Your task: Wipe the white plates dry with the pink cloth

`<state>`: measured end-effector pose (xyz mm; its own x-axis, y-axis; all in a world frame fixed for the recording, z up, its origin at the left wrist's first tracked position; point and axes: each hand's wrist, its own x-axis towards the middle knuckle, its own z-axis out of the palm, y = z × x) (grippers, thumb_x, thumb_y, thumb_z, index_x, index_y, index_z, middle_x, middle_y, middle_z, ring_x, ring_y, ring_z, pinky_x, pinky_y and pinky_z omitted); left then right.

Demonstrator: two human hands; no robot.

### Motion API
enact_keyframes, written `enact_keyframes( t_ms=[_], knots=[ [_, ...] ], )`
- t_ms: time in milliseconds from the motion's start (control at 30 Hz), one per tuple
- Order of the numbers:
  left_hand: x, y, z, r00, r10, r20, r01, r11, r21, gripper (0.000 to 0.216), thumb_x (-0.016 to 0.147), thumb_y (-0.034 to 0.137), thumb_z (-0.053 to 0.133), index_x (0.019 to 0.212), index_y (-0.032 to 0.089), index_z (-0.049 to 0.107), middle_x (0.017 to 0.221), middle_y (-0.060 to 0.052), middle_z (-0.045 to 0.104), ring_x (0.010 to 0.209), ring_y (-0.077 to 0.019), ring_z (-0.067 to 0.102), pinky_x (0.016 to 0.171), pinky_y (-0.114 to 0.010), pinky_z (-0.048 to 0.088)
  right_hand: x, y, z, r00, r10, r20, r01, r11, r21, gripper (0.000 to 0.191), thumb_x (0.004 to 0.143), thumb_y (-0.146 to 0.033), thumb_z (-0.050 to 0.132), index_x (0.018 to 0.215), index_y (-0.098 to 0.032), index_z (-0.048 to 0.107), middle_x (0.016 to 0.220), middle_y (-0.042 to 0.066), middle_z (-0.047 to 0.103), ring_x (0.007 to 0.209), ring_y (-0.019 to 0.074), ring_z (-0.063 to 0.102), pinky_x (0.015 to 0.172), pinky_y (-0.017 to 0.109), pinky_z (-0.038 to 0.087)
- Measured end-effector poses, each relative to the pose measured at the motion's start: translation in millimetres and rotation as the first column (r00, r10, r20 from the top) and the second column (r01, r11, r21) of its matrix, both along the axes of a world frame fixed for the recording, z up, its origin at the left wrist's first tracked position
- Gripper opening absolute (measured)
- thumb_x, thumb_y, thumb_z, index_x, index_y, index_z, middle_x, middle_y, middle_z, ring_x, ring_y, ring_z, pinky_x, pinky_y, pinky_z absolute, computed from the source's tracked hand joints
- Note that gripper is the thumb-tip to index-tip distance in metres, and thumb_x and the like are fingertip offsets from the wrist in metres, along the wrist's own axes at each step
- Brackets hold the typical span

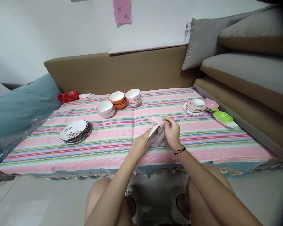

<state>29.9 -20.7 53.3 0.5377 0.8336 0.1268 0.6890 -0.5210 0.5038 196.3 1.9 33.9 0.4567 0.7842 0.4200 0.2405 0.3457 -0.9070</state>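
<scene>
My left hand [139,145] grips the edge of a small white dish [154,130] held above the striped cloth [108,141]. My right hand [172,133] presses a pale pink cloth [158,125] around that dish, fingers closed on the fabric. The rag covers most of the dish, so only its rim shows. A black band sits on my right wrist. Both hands hover over the middle of the striped cover.
A stack of patterned plates [74,131] lies at the left. Bowls [105,109], orange bowls [117,99] and white bowls [133,97] stand at the back. Small saucers [195,106], a pink dish [211,103] and green dishes [224,118] sit right. Cushions [245,72] stack at the right; a red bag [68,96] back left.
</scene>
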Motion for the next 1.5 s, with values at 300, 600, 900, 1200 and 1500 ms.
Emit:
enact_keyframes(
  t_ms=[300, 600, 900, 1200, 1500],
  knots=[
    [-4, 7, -13.3, 0.997, 0.075, -0.015, -0.074, 0.997, 0.013, 0.032, 0.091, 0.025, 0.036, 0.110, 0.017, 0.060, 0.102, -0.011, 0.068, 0.090, -0.0236, 0.063, 0.078, -0.031, 0.047, -24, -29, 11.7, 0.830, 0.261, 0.493, -0.395, 0.899, 0.190, 0.024, 0.089, -0.020, 0.046, 0.094, -0.028, 0.068, 0.097, 0.002, 0.070, 0.099, 0.0202, 0.061, 0.092, 0.042, 0.048],
    [2, 7, -6.7, 1.000, 0.031, -0.001, -0.031, 0.999, 0.041, 0.041, 0.094, 0.026, 0.029, 0.132, 0.021, 0.045, 0.110, -0.009, 0.066, 0.089, -0.0231, 0.064, 0.074, -0.032, 0.047, -7, -12, 12.6, 0.969, 0.122, 0.215, -0.148, 0.983, 0.110, 0.018, 0.086, -0.029, 0.053, 0.091, -0.022, 0.069, 0.097, 0.005, 0.070, 0.094, 0.0204, 0.063, 0.088, 0.038, 0.049],
    [3, -1, 2.7, 0.999, -0.027, 0.041, 0.028, 0.999, -0.024, 0.048, 0.094, 0.027, 0.030, 0.142, 0.029, 0.032, 0.128, -0.006, 0.058, 0.105, -0.0226, 0.060, 0.084, -0.031, 0.045, 12, 3, -1.6, 0.992, 0.057, -0.112, -0.062, 0.997, -0.036, 0.021, 0.079, -0.035, 0.060, 0.086, -0.018, 0.069, 0.090, 0.006, 0.071, 0.088, 0.0212, 0.064, 0.084, 0.037, 0.050],
    [-2, 0, -11.2, 0.998, 0.022, 0.066, -0.021, 1.000, -0.017, 0.036, 0.092, 0.027, 0.038, 0.125, 0.018, 0.048, 0.109, -0.012, 0.065, 0.091, -0.0259, 0.063, 0.077, -0.034, 0.045, -9, -25, 18.9, 0.895, 0.150, 0.420, -0.246, 0.951, 0.185, 0.016, 0.087, -0.021, 0.053, 0.088, -0.024, 0.069, 0.091, 0.004, 0.070, 0.091, 0.0197, 0.062, 0.085, 0.037, 0.049],
    [8, 1, -7.6, 0.845, 0.054, 0.533, 0.074, 0.973, -0.217, 0.047, 0.096, 0.043, 0.031, 0.129, 0.016, 0.048, 0.133, -0.008, 0.054, 0.122, -0.0212, 0.047, 0.103, -0.034, 0.034, -11, -22, 22.4, 0.849, 0.188, 0.495, -0.295, 0.944, 0.147, 0.018, 0.090, -0.023, 0.049, 0.094, -0.025, 0.066, 0.093, 0.004, 0.068, 0.093, 0.0201, 0.061, 0.087, 0.039, 0.048]
  ],
)
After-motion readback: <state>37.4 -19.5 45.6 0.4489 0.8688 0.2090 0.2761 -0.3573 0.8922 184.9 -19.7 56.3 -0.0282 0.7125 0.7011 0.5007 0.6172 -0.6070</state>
